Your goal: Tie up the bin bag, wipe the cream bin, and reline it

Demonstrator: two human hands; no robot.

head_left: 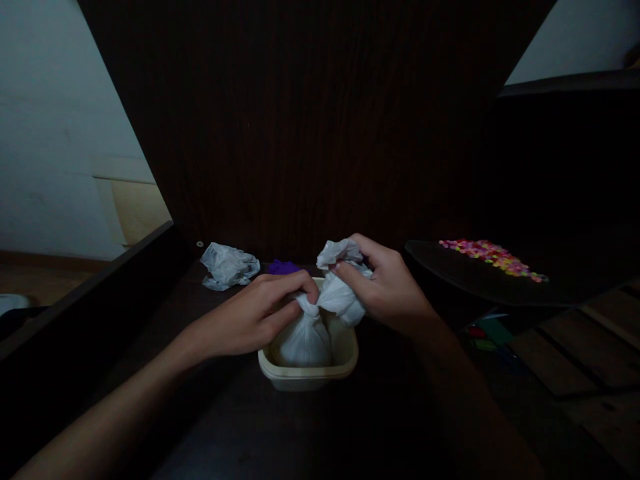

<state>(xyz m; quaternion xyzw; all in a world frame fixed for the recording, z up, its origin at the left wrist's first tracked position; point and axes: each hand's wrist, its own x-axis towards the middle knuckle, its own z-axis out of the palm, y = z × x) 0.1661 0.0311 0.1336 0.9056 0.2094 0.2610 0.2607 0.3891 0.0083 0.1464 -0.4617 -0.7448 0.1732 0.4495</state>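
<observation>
A white plastic bag [306,343], full and rounded at the bottom, sits inside a cream-coloured plastic tub [309,375]. Its neck is twisted into what looks like a knot. My left hand [255,312] pinches the bag at that twist, thumb and fingers closed on it. The loose upper part of the bag is bunched in my right hand [385,283], pulled to the right of the knot. What the bag contains is hidden.
A crumpled clear plastic bag [229,267] lies behind my left hand, near a purple item [283,267]. A dark upright panel [320,120] rises behind the tub. To the right, colourful beads or flowers [490,257] lie on a dark curved shelf [450,275].
</observation>
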